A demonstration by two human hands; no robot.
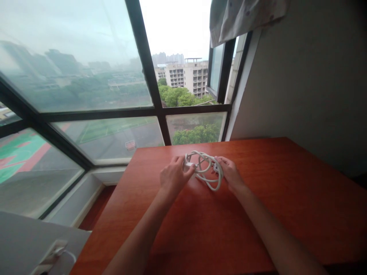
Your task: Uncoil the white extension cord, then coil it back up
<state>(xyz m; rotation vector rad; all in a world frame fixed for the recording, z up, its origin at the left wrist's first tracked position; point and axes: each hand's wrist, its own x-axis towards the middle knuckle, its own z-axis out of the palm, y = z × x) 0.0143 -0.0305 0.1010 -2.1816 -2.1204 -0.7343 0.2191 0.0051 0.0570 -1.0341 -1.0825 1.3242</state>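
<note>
A white cable point(213, 188) hangs in loose loops between my two hands, above the reddish-brown table point(200, 233). My left hand point(174, 175) is closed on a white block-shaped end of the cable, with the thumb resting along it. On the other side, my right hand point(229, 172) pinches the loops near a small white plug-like piece point(215, 167). The fingertips of the right hand are partly hidden behind the cable.
Dark-framed windows point(160, 110) stand behind the table, one pane open at the right. A pale curtain point(246, 17) hangs at the top. At lower left, a wall socket point(53, 254) has a white plug and cord. A grey wall point(304, 84) is on the right.
</note>
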